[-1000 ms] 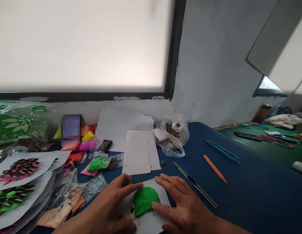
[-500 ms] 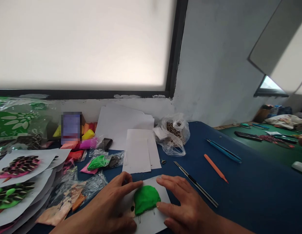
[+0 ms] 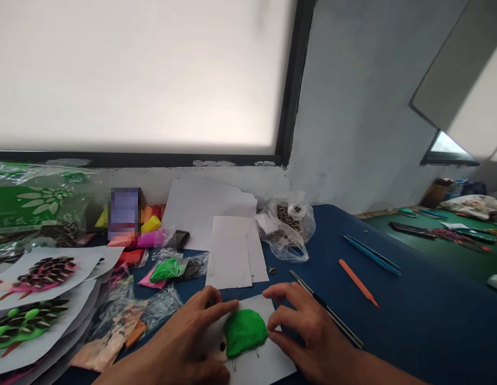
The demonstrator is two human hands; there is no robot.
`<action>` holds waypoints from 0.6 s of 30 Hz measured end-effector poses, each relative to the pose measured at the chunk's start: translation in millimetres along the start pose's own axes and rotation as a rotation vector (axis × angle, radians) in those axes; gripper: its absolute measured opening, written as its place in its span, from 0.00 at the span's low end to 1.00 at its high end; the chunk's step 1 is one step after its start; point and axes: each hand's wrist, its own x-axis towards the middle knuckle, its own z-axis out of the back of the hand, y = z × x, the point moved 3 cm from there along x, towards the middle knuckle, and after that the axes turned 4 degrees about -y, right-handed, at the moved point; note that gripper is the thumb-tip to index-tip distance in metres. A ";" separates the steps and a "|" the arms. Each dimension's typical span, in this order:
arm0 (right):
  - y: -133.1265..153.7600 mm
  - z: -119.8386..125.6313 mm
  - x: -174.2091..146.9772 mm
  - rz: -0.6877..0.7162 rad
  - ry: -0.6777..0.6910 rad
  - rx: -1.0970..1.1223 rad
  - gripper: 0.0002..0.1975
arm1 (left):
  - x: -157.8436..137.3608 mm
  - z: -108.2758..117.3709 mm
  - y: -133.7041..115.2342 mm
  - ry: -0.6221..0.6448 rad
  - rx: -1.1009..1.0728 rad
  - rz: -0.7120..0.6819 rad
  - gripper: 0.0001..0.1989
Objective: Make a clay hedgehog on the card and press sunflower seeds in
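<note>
Both hands rested at a small sheet of paper (image 3: 264, 366) at the near edge of the blue table (image 3: 417, 331), with a rounded piece of green clay (image 3: 246, 332) lying on the sheet between them. Left hand (image 3: 192, 337): partly open, the index finger stretched toward the upper left edge of the clay, the thumb set well apart and lower, beside a pale patch with a black dot (image 3: 222, 346); it pressed on the paper without closing around anything. Right hand (image 3: 302, 323): fingers bent, the index fingertip near the paper's upper edge, the thumb and another finger brought close together at the clay's right edge; whether these two pinched the clay could not be told. Short pencil lines (image 3: 234, 364) showed on the paper just below the clay. To the right lay a craft knife (image 3: 326, 309), an orange pen (image 3: 358, 283) and blue tweezers (image 3: 371, 254), each apart from the hands. Beyond the hands stood blank white paper (image 3: 230, 256) and a clear bag of seeds (image 3: 288, 219). On the left, packets of coloured clay (image 3: 166, 270) lay near a stack of sheets (image 3: 82, 299) bearing clay figures studded with seeds.
</note>
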 end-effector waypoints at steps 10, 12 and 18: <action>14.9 -13.6 22.0 0.166 0.081 0.002 0.07 | 1.5 -2.5 7.0 0.073 -0.092 0.033 0.38; 16.2 -18.6 17.7 0.244 0.110 -0.052 0.09 | 1.8 -2.7 8.1 0.072 -0.091 0.019 0.36; 12.0 -31.2 10.9 0.371 0.103 -0.119 0.14 | 3.3 -5.2 11.7 0.082 -0.062 -0.012 0.36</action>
